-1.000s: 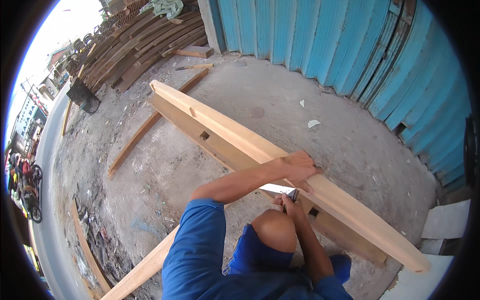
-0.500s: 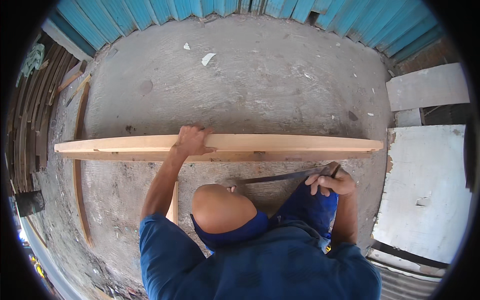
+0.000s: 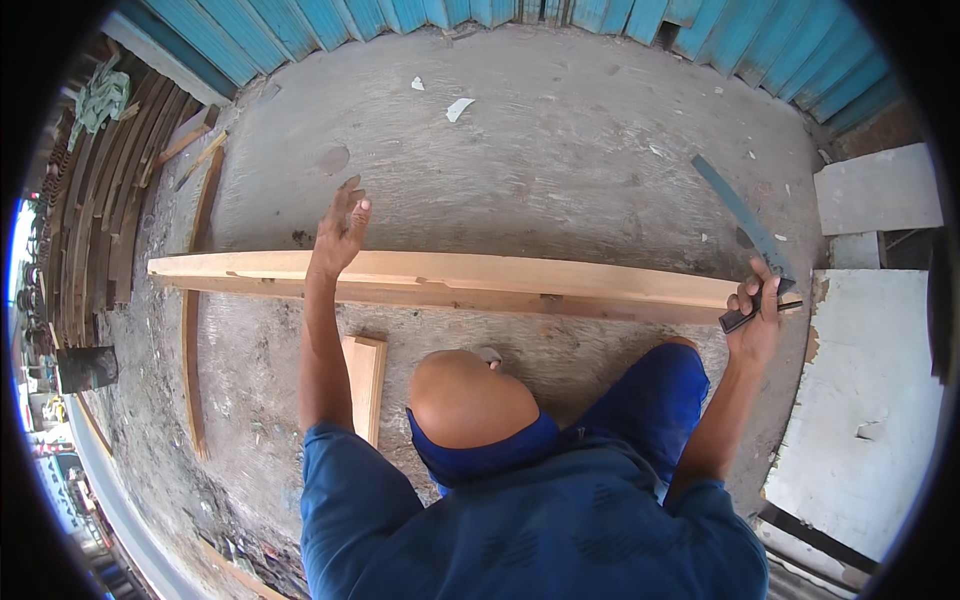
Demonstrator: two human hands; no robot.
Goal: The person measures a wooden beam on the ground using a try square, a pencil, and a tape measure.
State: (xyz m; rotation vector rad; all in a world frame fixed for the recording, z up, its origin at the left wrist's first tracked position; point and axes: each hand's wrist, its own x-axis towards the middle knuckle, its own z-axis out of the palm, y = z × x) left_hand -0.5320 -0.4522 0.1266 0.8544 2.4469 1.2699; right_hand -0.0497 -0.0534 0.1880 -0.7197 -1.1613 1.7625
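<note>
A long pale wooden beam [image 3: 480, 272] lies crosswise in front of my knees, a second, browner length [image 3: 450, 297] showing along its near side. My left hand [image 3: 343, 232] is raised over the beam's left part, fingers stretched out and holding nothing. At the beam's right end, my right hand [image 3: 757, 312] grips a try square [image 3: 738, 205] by its black stock. The square's blue-grey blade slants away to the far left, past the beam's far edge.
Short pale boards [image 3: 368, 385] lie left of my knee. A narrow wooden strip [image 3: 190, 370] passes under the beam's left end. Stacked old timber [image 3: 100, 220] stands at left, white panels [image 3: 860, 400] at right. Blue corrugated metal [image 3: 400, 15] closes the far side.
My left hand has let go of the beam and lifted away with fingers spread. My right hand has carried the square from beside my knees to the beam's right end, its blade now pointing away.
</note>
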